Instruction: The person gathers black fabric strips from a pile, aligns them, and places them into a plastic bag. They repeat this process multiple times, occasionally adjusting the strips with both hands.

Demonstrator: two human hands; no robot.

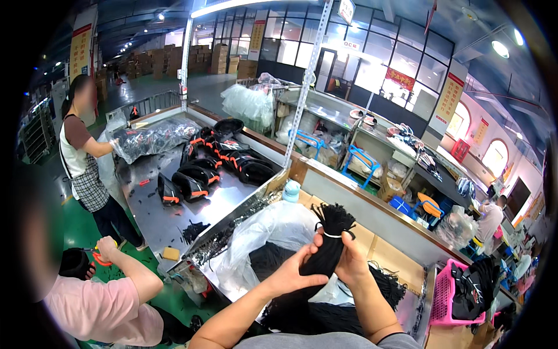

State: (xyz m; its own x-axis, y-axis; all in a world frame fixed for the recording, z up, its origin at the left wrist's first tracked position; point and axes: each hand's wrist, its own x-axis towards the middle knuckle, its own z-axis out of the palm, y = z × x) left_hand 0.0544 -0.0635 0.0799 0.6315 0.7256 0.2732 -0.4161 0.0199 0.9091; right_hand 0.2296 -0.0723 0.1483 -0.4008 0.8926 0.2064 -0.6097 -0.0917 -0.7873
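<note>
A thick bundle of black cords or strips (321, 262) stands upright between my hands, bound near its frayed top by a white tie (332, 235). My left hand (299, 270) wraps round the bundle from the left, its thumb lying across the front. From the right, my right hand (352, 263) grips it just below the tie, fingertips close to the band. The lower end of the bundle runs down toward more black cords (314, 317) in front of me. Further loose black cords (388, 288) lie to the right of my right hand.
A clear plastic bag (273, 224) with black material lies at left, near a light-blue bottle (290, 191). A pink basket (444, 294) of black pieces stands at right. Two people work at left by a metal table (145, 206) with black-and-orange items; one holds orange-handled scissors (103, 259).
</note>
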